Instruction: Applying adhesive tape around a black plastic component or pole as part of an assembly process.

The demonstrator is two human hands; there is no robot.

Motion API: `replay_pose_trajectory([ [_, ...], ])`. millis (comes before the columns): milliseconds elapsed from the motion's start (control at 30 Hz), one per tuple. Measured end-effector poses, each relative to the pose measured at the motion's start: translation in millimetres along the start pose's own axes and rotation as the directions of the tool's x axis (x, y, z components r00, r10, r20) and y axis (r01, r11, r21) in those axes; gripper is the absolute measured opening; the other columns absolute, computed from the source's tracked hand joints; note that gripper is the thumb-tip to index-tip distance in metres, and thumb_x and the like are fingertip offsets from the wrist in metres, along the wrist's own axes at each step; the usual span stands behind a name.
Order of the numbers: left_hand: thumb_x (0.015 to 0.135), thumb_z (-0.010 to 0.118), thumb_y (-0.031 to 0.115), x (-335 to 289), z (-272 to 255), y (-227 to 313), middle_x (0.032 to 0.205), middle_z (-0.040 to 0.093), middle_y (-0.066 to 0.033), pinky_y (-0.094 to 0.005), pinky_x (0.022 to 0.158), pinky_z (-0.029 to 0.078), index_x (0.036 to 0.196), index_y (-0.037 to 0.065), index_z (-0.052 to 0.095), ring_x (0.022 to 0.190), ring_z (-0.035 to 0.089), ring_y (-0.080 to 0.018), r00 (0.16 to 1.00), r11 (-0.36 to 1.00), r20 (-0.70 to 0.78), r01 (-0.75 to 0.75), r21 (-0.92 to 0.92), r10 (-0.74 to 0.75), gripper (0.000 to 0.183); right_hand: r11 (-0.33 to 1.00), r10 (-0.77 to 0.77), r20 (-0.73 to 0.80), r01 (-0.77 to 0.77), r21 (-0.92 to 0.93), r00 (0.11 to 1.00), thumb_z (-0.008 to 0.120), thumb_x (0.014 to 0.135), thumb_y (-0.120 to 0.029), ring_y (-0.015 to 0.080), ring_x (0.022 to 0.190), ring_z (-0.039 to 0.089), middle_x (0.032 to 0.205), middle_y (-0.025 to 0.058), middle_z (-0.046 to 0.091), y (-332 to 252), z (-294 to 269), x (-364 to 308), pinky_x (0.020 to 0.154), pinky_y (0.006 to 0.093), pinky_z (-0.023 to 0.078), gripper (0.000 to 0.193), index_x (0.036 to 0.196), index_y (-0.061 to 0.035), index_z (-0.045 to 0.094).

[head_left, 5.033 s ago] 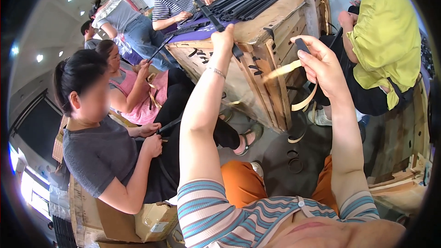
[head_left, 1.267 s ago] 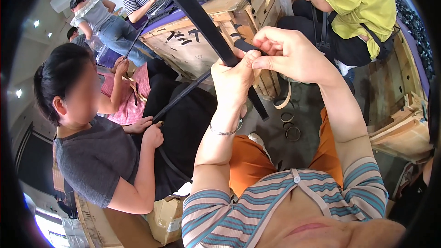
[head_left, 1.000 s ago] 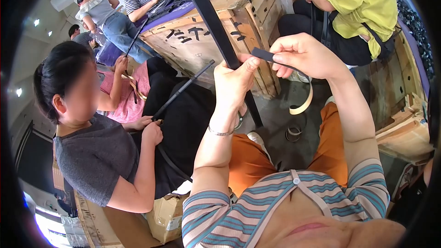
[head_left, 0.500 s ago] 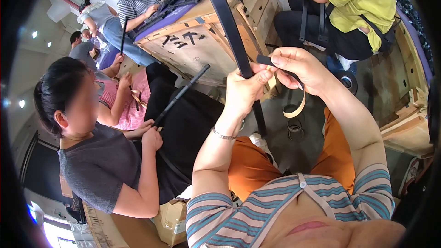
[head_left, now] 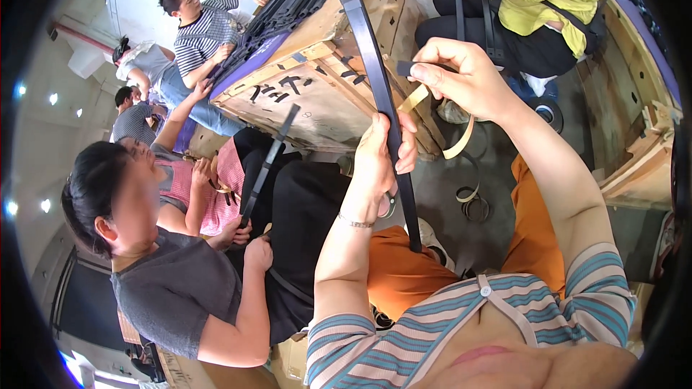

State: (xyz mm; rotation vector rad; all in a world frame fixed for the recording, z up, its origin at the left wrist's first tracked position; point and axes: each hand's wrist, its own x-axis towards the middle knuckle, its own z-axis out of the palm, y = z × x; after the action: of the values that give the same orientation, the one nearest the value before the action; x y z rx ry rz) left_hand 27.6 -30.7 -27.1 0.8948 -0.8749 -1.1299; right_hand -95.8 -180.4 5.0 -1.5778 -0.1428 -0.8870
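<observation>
My left hand is wrapped round a long, flat black bar, which stands tilted in front of me. The bar's upper end points away toward the wooden crate, and its lower end reaches down by my left knee. Between the thumb and fingers of my right hand is a strip of black tape, its short dark end sticking out to the left. A pale yellow backing shows on this tape as it curls down below the hand. The tape's end is apart from the bar.
A wooden crate piled with black bars stands ahead. At my left, a co-worker in grey holds another bar. Someone in a yellow top sits ahead right. On the floor are coiled tape and a black roll.
My hands have moved apart. The left now grips the bar lower down, and the right has lifted away with the tape. The bar's upper end has come into view.
</observation>
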Motion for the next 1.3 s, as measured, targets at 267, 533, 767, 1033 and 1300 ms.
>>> replay_pose_trajectory([
  [267, 0.091, 0.035, 0.048, -4, 9, -1, 0.051, 0.038, -0.0029, -0.0232, 0.037, 0.025, 0.091, 0.000, 0.048, 0.038, 0.032, -0.0106, 0.989, 1.000, 0.147, 0.013, -0.024, -0.010, 0.050, 0.987, -0.103, 0.079, 0.111, -0.116, 0.992, 0.062, 0.083, -0.015, 0.0027, 0.065, 0.043, 0.072, -0.0023, 0.050, -4, -7, 14, 0.058, 0.0195, 0.036, 0.018, 0.078, -0.0002, 0.055],
  [533, 0.091, 0.035, 0.048, -4, 8, -2, 0.051, 0.039, -0.0034, -0.0233, 0.037, 0.026, 0.090, 0.000, 0.048, 0.038, 0.032, -0.0107, 0.988, 0.999, 0.155, 0.026, -0.030, -0.021, 0.050, 0.961, -0.135, 0.087, 0.152, -0.231, 0.987, 0.066, 0.081, -0.017, 0.0031, 0.062, 0.042, 0.066, -0.0025, 0.050, -6, -11, 16, 0.055, 0.0199, 0.035, 0.021, 0.073, -0.0007, 0.055],
  [767, 0.091, 0.036, 0.048, -3, 10, -2, 0.051, 0.039, -0.0038, -0.0231, 0.037, 0.026, 0.090, 0.000, 0.048, 0.038, 0.032, -0.0106, 0.987, 0.999, 0.160, 0.030, -0.024, -0.026, 0.050, 0.964, -0.124, 0.076, 0.139, -0.227, 0.989, 0.067, 0.080, -0.018, 0.0022, 0.061, 0.041, 0.065, -0.0032, 0.049, -4, -9, 16, 0.054, 0.0194, 0.033, 0.024, 0.070, -0.0015, 0.053],
  [1033, 0.091, 0.036, 0.048, -4, 12, -1, 0.051, 0.040, -0.0039, -0.0230, 0.037, 0.026, 0.090, 0.000, 0.049, 0.038, 0.032, -0.0106, 0.987, 1.000, 0.159, 0.014, -0.025, -0.010, 0.050, 0.969, -0.119, 0.043, 0.126, -0.213, 0.992, 0.067, 0.080, -0.018, 0.0018, 0.061, 0.039, 0.065, -0.0037, 0.049, -7, -9, 17, 0.053, 0.0192, 0.032, 0.024, 0.069, -0.0021, 0.052],
  [1300, 0.090, 0.037, 0.048, -4, 13, 0, 0.051, 0.039, -0.0034, -0.0231, 0.037, 0.025, 0.088, -0.001, 0.049, 0.038, 0.032, -0.0105, 0.989, 0.999, 0.148, 0.029, -0.035, -0.024, 0.050, 0.975, -0.102, 0.024, 0.105, -0.197, 0.994, 0.067, 0.079, -0.015, 0.0004, 0.060, 0.039, 0.064, -0.0051, 0.048, -2, -6, 19, 0.051, 0.0184, 0.032, 0.022, 0.068, -0.0023, 0.053],
])
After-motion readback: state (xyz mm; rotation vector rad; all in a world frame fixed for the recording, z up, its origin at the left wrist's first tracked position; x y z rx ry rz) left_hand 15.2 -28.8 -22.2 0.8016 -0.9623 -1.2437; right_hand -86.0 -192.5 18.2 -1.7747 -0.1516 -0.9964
